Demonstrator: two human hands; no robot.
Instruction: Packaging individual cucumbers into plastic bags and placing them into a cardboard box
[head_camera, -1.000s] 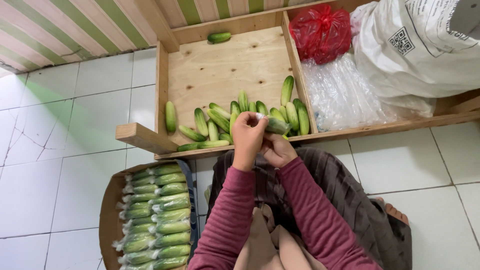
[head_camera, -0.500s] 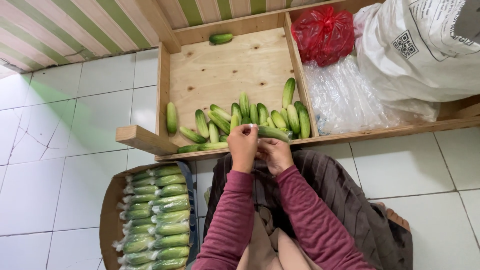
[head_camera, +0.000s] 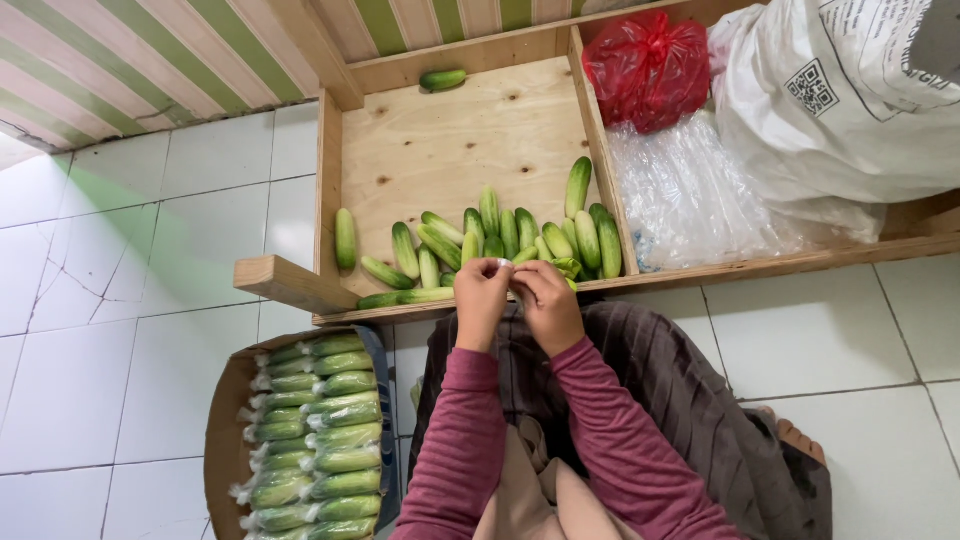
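Observation:
My left hand (head_camera: 481, 296) and my right hand (head_camera: 549, 303) meet at the front edge of a shallow wooden tray (head_camera: 450, 140). Together they grip a cucumber (head_camera: 567, 268), mostly hidden behind my right hand. My fingertips pinch a small bit of clear plastic (head_camera: 505, 263) between them. Just beyond my hands lies a row of loose green cucumbers (head_camera: 500, 235) along the tray's front. A single cucumber (head_camera: 442, 79) rests at the tray's far edge. At my lower left, a cardboard box (head_camera: 222, 440) holds several plastic-wrapped cucumbers (head_camera: 320, 430) in rows.
To the right of the tray are a heap of clear plastic bags (head_camera: 690, 195), a red plastic bag (head_camera: 648, 68) and a large white sack (head_camera: 840, 100). White floor tiles (head_camera: 120, 300) surround me. A dark striped cloth (head_camera: 660, 390) covers my lap.
My hands have drawn back from the cucumber pile to the tray's front edge with one cucumber. Their fingertips have closed together over it.

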